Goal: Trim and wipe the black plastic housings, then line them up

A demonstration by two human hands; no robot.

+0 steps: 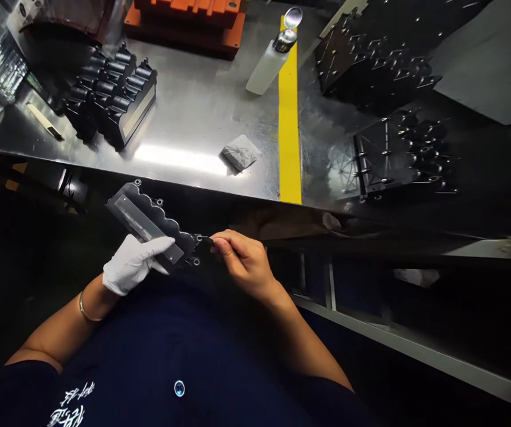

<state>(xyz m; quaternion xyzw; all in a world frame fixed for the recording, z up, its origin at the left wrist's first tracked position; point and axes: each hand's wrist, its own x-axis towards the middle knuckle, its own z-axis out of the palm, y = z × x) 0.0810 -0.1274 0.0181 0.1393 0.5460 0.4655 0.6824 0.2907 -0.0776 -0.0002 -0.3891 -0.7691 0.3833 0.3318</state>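
My left hand [136, 264], in a white glove, grips a black moulded plastic part [157, 218] in front of the bench. One long edge of this part is scalloped, small ring-shaped lugs stick out from it, and a flat grey strip runs along its face. My bare right hand [244, 261] is closed in a pinch at the part's right end, beside a ring lug. Something thin and dark shows at those fingertips, too small to name. My left thumb lies across the strip.
The metal bench [193, 107] carries stacked black parts [111, 98], a grey block [242, 152], a white bottle [267, 68], a knife [44, 121] and an orange block [184, 26]. More black parts [384, 154] lie right of the yellow tape [288, 118].
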